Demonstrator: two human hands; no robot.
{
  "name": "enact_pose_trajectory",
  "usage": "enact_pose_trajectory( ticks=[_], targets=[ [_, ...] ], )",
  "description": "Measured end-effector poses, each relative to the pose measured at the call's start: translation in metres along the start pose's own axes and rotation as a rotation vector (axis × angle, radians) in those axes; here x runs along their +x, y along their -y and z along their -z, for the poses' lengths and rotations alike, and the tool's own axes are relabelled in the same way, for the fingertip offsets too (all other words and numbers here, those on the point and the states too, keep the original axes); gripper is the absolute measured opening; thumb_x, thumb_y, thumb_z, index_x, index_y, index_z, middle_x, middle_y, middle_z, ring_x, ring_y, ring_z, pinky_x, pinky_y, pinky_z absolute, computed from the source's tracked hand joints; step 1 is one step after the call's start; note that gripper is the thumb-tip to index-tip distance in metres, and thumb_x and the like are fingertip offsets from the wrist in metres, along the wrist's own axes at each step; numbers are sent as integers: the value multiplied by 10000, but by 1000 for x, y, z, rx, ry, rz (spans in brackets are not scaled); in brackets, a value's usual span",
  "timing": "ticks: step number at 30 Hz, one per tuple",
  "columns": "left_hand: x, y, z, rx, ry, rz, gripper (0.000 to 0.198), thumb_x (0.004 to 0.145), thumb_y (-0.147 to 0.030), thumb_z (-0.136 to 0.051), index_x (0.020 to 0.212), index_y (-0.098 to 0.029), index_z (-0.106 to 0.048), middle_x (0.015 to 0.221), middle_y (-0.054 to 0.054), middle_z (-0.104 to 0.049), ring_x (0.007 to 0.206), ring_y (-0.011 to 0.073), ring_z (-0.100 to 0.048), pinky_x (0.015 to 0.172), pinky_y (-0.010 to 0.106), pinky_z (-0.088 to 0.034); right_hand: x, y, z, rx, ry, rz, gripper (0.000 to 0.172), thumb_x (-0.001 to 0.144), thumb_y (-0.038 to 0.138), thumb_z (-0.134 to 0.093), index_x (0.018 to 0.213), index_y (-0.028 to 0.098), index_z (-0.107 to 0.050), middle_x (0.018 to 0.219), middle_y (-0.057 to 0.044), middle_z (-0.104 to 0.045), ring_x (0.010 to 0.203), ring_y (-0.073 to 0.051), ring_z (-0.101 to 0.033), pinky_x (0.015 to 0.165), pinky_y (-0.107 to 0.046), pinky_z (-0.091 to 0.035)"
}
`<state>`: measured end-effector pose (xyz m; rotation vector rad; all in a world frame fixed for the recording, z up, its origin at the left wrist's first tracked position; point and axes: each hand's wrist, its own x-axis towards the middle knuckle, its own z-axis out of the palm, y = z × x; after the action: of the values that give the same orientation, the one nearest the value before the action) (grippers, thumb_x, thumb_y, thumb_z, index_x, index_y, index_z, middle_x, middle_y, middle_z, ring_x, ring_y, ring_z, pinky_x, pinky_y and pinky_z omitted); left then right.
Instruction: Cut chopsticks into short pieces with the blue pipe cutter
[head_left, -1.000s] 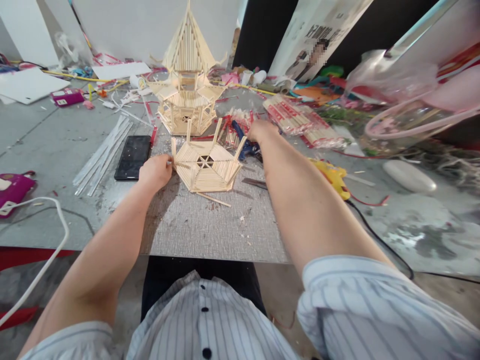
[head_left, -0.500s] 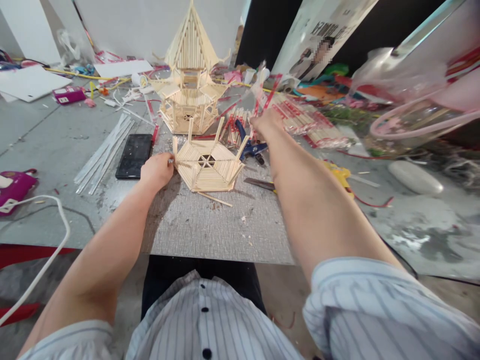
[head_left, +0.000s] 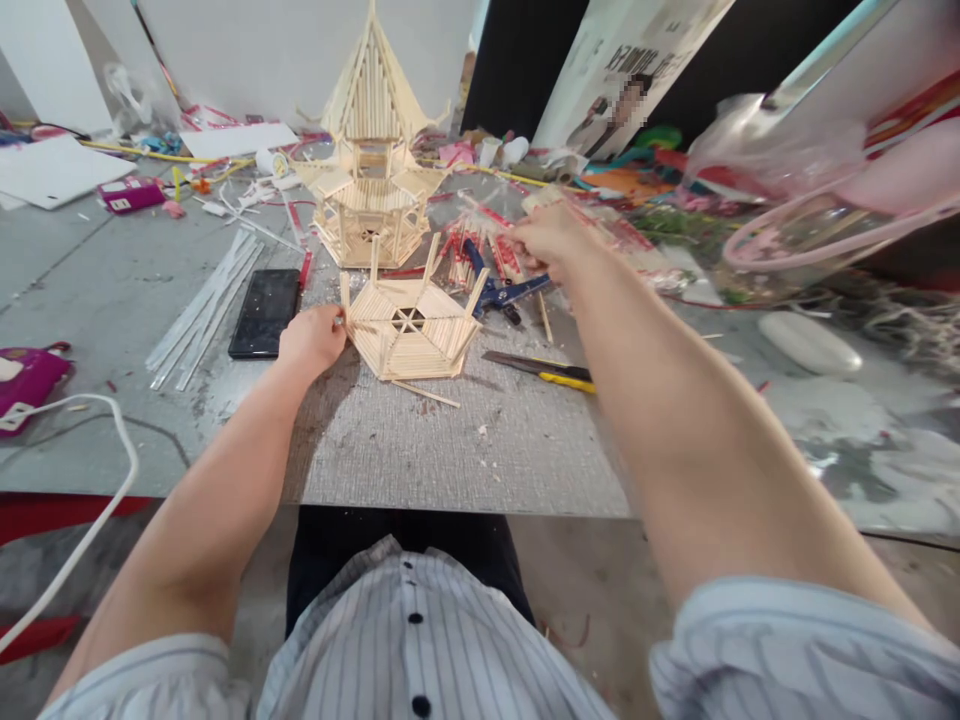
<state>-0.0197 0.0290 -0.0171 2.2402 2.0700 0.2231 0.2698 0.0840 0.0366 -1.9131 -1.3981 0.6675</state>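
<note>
In the middle of the table sits a hexagonal base of wooden sticks (head_left: 424, 360) with several short upright posts. My left hand (head_left: 313, 335) is closed at its left corner, the fingertips pinching by the post there. My right hand (head_left: 551, 238) reaches over a pile of sticks in red-and-white wrappers (head_left: 459, 260), fingers curled and pressed together; what they hold, if anything, is hidden. Just below that hand lies a blue-handled tool (head_left: 499, 295). Behind the base stands a tiered stick pagoda (head_left: 371, 190) with a pointed roof.
A black phone (head_left: 264, 312) and clear glue sticks (head_left: 206, 305) lie left. Near my right forearm is a yellow-handled cutter (head_left: 566, 382). A purple glue gun (head_left: 34, 385) with a white cord rests far left. A white oval object (head_left: 810, 343) and plastic bags clutter the right.
My right hand has shifted slightly to the right and down, and my forearm has swung right, uncovering the yellow-handled cutter. My left hand stays at the base.
</note>
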Motion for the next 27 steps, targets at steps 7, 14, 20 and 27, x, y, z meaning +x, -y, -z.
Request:
enact_pose_trajectory(
  ticks=[7,14,20,27],
  targets=[
    [0,0,1,-45,-9,-4,341,815,-275,-424,1073,-211,-637,1060,120,-672,992,288,-614,770,364,-476,-79,-29,-13,525,147,-179,134,869,195,-475,735,189,-470,705,-6,-569,492,-92,-517,446,-239,-416],
    [3,6,-3,-56,-17,-4,340,818,-313,-434,1073,-199,-627,1039,119,-679,964,263,-616,776,350,-464,-107,-44,-33,710,261,-230,120,868,191,-472,751,181,-493,834,-41,-625,646,-118,-635,518,-234,-517],
    [5,8,-3,-45,-10,11,327,817,-335,-422,1004,-190,-647,985,113,-686,927,248,-618,761,327,-456,-107,-51,-41,747,247,-170,116,861,168,-473,749,187,-499,871,-41,-651,712,-111,-650,681,-268,-541],
    [8,13,-6,-87,-65,27,318,806,-313,-431,1015,-180,-630,980,109,-682,904,245,-619,749,329,-453,-111,-53,-49,839,296,-150,146,848,138,-501,712,190,-519,842,-22,-678,762,-112,-662,803,-303,-530]
  ],
)
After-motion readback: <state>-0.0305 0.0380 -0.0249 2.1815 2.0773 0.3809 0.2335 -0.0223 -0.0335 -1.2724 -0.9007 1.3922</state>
